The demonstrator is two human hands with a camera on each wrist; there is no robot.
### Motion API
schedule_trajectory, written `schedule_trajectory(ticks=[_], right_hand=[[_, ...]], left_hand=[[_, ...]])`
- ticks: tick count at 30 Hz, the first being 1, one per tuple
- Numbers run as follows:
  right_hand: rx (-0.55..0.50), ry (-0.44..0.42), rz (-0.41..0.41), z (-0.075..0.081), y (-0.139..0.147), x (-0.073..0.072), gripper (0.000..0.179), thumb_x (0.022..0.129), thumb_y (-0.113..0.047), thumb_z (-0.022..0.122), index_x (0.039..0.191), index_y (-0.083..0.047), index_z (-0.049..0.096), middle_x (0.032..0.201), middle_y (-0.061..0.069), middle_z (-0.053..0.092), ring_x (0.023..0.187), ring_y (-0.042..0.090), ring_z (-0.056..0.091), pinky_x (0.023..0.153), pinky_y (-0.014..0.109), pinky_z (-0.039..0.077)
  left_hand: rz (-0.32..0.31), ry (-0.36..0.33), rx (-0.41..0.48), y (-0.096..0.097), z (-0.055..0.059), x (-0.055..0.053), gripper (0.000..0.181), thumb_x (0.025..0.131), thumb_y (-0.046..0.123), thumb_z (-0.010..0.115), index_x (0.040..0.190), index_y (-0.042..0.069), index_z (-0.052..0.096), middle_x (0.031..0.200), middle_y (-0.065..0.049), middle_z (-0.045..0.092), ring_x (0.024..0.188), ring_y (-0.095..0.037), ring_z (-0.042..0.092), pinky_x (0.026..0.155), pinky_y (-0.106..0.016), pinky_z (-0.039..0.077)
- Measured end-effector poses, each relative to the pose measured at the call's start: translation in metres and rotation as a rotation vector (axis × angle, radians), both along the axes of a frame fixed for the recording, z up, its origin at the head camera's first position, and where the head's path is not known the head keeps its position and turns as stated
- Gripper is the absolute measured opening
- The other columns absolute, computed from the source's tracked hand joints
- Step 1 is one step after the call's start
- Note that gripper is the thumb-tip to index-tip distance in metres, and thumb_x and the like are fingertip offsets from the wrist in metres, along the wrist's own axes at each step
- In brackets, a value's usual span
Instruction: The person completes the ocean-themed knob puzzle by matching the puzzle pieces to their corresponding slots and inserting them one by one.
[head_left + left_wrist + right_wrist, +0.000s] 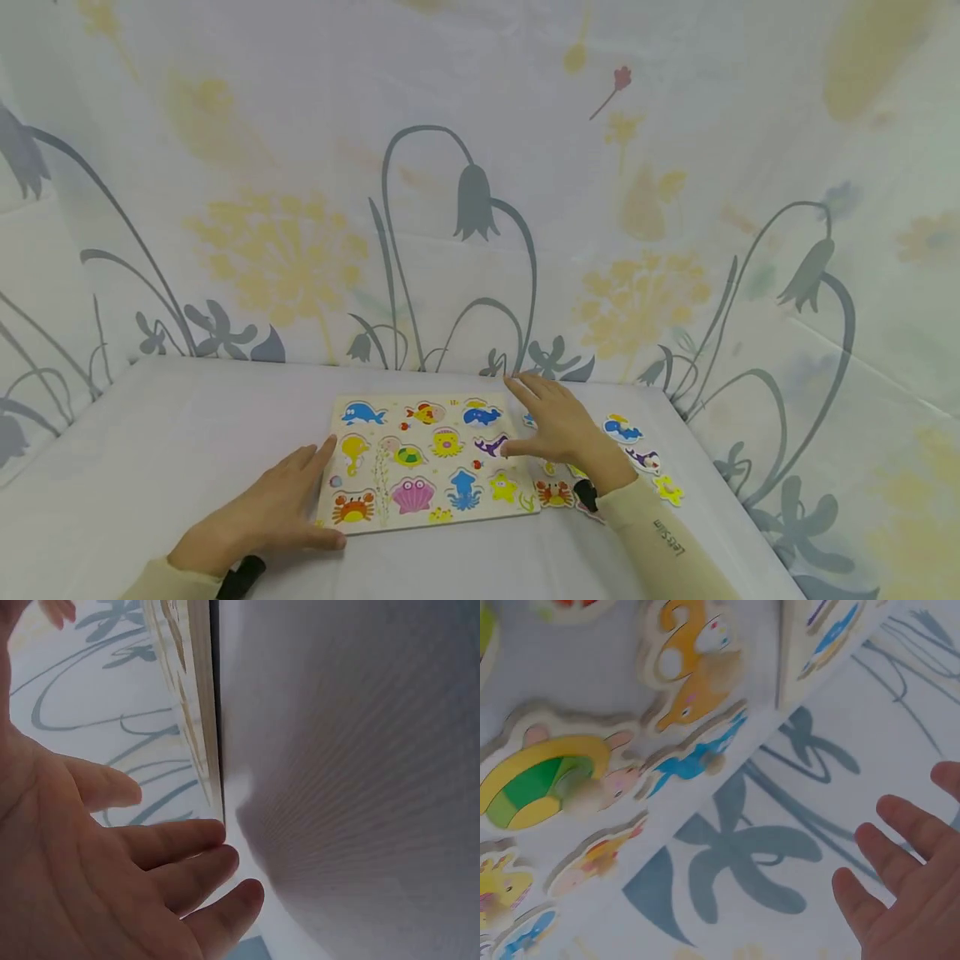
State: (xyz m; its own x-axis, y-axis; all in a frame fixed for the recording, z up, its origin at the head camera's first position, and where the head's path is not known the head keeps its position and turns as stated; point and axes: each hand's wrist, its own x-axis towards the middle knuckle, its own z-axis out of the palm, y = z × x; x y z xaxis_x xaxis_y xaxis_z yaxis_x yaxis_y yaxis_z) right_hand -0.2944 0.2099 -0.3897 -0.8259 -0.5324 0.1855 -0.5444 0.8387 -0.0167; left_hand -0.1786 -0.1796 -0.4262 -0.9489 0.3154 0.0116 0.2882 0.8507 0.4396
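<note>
A flat wooden sea-animal puzzle board (393, 518) lies on the white-covered table, printed with a crab, a squid, a pink shell, whales and others. At its left edge rests my left hand (277, 508), fingers extended; in the left wrist view the fingertips (214, 831) come right at the board's side. My right hand (562, 429) is spread over the board's right edge, thumb near the purple figure, holding nothing. Loose knobbed pieces lie beneath and beyond it: a crab piece (555, 492), and, in the right wrist view, a turtle piece (544, 791) and an orange seahorse piece (694, 682).
Farther right lie a blue whale piece (622, 429), a purple-tailed piece (643, 459) and a yellow starfish piece (667, 489). Behind the table (187, 425) hangs a flower-printed curtain (322, 125), which also closes off both sides.
</note>
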Motion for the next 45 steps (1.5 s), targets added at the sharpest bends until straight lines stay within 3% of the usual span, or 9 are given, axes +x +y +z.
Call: schedule_trajectory(ticks=[3,10,17,26,29,34,38,41,45], right_hand=[[-0.016,-0.043,-0.024,-0.002,0.011,-0.007,0.101,0.071,-0.068,0.07,0.151,-0.022,0.029,0.152,0.009,0.034,0.138,0.033,0.032,0.111,0.054,0.028],[-0.116,-0.204,-0.146,-0.012,0.029,-0.022,0.091,0.075,-0.06,0.071,0.15,-0.027,0.032,0.15,0.01,0.038,0.136,0.037,0.034,0.105,0.062,0.032],[-0.145,-0.308,-0.217,-0.021,0.037,-0.033,0.073,0.078,-0.048,0.075,0.141,-0.025,0.047,0.136,0.004,0.052,0.125,0.028,0.048,0.102,0.051,0.042],[-0.134,-0.377,-0.213,-0.024,0.036,-0.047,0.041,0.083,-0.03,0.073,0.121,-0.019,0.063,0.105,-0.001,0.059,0.088,0.016,0.054,0.079,0.037,0.053],[-0.135,-0.397,-0.213,-0.025,0.034,-0.05,0.035,0.084,-0.024,0.072,0.118,-0.018,0.065,0.101,-0.001,0.058,0.084,0.015,0.053,0.074,0.034,0.053],[-0.12,-0.406,-0.221,-0.027,0.032,-0.051,0.028,0.083,-0.015,0.068,0.112,-0.016,0.067,0.098,-0.001,0.059,0.085,0.016,0.054,0.08,0.035,0.053],[-0.127,-0.434,-0.25,-0.027,0.031,-0.051,0.023,0.085,-0.012,0.067,0.108,-0.014,0.068,0.101,0.001,0.06,0.087,0.019,0.054,0.068,0.034,0.057],[-0.121,-0.435,-0.258,-0.026,0.029,-0.051,0.02,0.086,-0.012,0.066,0.106,-0.014,0.068,0.099,0.001,0.059,0.086,0.019,0.054,0.068,0.033,0.057],[-0.091,-0.391,-0.235,-0.025,0.028,-0.053,0.016,0.086,-0.011,0.065,0.101,-0.015,0.068,0.092,-0.002,0.058,0.083,0.016,0.052,0.083,0.038,0.051]], left_hand=[[-0.002,-0.038,0.003,0.0,-0.001,-0.001,0.132,0.054,0.07,0.078,0.147,-0.006,0.023,0.141,-0.037,0.033,0.129,-0.053,0.033,0.104,-0.064,0.031],[0.013,-0.095,-0.001,-0.001,-0.002,-0.004,0.127,0.052,0.065,0.082,0.144,-0.006,0.032,0.144,-0.032,0.034,0.131,-0.05,0.032,0.106,-0.063,0.028],[-0.004,-0.103,0.028,-0.001,0.0,-0.004,0.117,0.056,0.057,0.085,0.142,-0.006,0.036,0.143,-0.033,0.034,0.131,-0.051,0.032,0.106,-0.065,0.027],[-0.021,-0.12,0.064,-0.001,-0.004,-0.008,0.111,0.058,0.053,0.085,0.137,-0.012,0.04,0.142,-0.035,0.033,0.13,-0.053,0.031,0.104,-0.066,0.026],[-0.018,-0.137,0.082,-0.002,-0.005,-0.009,0.11,0.058,0.05,0.087,0.137,-0.012,0.04,0.143,-0.034,0.033,0.131,-0.053,0.031,0.105,-0.066,0.026],[-0.008,-0.163,0.105,-0.003,-0.005,-0.01,0.11,0.057,0.046,0.088,0.137,-0.012,0.04,0.144,-0.033,0.032,0.132,-0.052,0.029,0.106,-0.066,0.024],[0.01,-0.171,0.109,-0.003,-0.005,-0.011,0.111,0.056,0.044,0.089,0.138,-0.012,0.039,0.145,-0.032,0.032,0.133,-0.052,0.028,0.107,-0.065,0.024],[0.025,-0.177,0.113,-0.003,-0.005,-0.011,0.111,0.055,0.043,0.09,0.138,-0.011,0.039,0.146,-0.031,0.032,0.133,-0.051,0.028,0.108,-0.065,0.023],[0.037,-0.182,0.121,-0.003,-0.004,-0.011,0.11,0.056,0.041,0.09,0.138,-0.011,0.039,0.146,-0.03,0.033,0.134,-0.05,0.028,0.108,-0.064,0.022]])
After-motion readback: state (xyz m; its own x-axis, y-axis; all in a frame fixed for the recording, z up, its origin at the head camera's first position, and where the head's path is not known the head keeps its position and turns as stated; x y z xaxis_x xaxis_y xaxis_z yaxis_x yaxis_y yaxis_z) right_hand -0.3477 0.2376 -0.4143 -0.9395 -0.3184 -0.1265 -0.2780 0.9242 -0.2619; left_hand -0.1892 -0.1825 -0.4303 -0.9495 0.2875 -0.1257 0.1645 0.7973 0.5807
